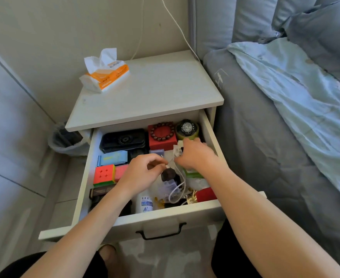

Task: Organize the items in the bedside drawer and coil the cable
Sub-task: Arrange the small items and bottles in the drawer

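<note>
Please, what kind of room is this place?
Most likely a bedroom. A bed with a light blue quilt and grey pillows stands right beside a white bedside table, whose open drawer holds small personal things such as a wristwatch.

An orange-and-white soft pack of tissues [105, 74] lies on the pale wooden nightstand top [155, 91]. A bin lined with clear plastic [65, 140] stands left; a bed with grey sheet and light-blue quilt [285, 109] lies right.
</note>
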Available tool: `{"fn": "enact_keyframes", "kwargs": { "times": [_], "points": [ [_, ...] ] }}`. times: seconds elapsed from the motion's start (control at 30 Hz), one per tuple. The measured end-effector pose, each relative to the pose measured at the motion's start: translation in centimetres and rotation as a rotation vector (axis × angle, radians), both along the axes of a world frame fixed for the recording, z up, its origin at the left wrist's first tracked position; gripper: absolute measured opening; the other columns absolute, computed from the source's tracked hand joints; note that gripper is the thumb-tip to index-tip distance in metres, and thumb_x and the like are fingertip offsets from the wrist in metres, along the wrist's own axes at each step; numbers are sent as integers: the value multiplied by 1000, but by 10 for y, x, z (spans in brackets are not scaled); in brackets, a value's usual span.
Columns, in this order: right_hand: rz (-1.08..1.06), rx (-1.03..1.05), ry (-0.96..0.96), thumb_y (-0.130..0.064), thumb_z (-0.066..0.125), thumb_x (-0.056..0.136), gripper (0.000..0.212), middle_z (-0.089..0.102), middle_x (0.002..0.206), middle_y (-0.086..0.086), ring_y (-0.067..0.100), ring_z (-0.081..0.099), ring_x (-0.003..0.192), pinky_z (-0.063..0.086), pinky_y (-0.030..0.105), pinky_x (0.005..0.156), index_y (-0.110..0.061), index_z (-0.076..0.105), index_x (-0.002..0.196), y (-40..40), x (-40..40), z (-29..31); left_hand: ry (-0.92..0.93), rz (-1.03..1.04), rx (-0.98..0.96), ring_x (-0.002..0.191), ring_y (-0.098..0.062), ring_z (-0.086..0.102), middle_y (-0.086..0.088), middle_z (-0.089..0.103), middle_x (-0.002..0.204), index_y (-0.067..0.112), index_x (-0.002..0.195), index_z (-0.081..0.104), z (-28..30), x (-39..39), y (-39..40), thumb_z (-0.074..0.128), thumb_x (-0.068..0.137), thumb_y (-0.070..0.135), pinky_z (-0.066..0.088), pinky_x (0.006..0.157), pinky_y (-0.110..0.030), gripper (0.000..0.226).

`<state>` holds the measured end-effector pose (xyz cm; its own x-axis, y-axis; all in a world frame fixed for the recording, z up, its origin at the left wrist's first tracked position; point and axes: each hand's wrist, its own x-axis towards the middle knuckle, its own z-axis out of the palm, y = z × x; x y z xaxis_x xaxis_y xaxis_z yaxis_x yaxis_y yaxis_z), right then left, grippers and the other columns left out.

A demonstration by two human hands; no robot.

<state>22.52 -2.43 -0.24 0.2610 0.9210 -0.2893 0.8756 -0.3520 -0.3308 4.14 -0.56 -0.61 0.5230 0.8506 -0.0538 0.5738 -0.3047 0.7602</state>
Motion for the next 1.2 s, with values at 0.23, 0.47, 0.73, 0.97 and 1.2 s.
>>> {"fn": "enact_keyframes", "kwargs": {
  "times": [0.23, 0.47, 0.73, 0.97, 1.2],
  "points": [
    [117, -247, -65, -27, 65, 85, 47, 60, 117, 9, 29, 59, 99, 52, 36, 80, -13, 49, 127, 4, -5, 7, -32, -22, 28, 81, 0, 66, 15, 72, 87, 24, 95, 76, -6, -9, -2, 65, 94, 18, 52, 76, -22, 12],
    [-8, 86, 253, -8, 56, 85, 31, 64, 104, 6, 25, 62, 90, 54, 35, 68, -13, 55, 115, -39, 20, 26, -187, 86, -32, 85, -2, 67, 13, 72, 89, 30, 89, 72, 0, -6, -2, 64, 94, 17, 49, 73, -14, 17],
    [-81, 370, 756, -5, 65, 90, 35, 71, 105, -10, 7, 71, 94, 61, 29, 72, -29, 59, 115, -67, 13, 39, -324, 55, -333, 100, -4, 67, 10, 64, 121, 29, 124, 60, 16, 10, 1, 72, 90, 29, 56, 79, -24, 36],
    [-241, 414, 1119, -6, 65, 91, 33, 74, 105, -2, 18, 73, 93, 61, 42, 79, -24, 59, 118, -47, -24, 33, -494, 311, -480, 95, -17, 71, -5, 66, 113, 25, 131, 55, 26, -8, 6, 80, 81, 21, 61, 72, -32, 57],
    [-172, 170, 1193, -19, 69, 91, 24, 76, 102, 1, 21, 72, 96, 56, 44, 91, -24, 65, 114, -23, -51, 28, -337, 151, -489, 101, -20, 71, -6, 72, 111, 31, 126, 63, 45, -72, 29, 68, 84, -11, 58, 84, -36, 59]
  ]
}}
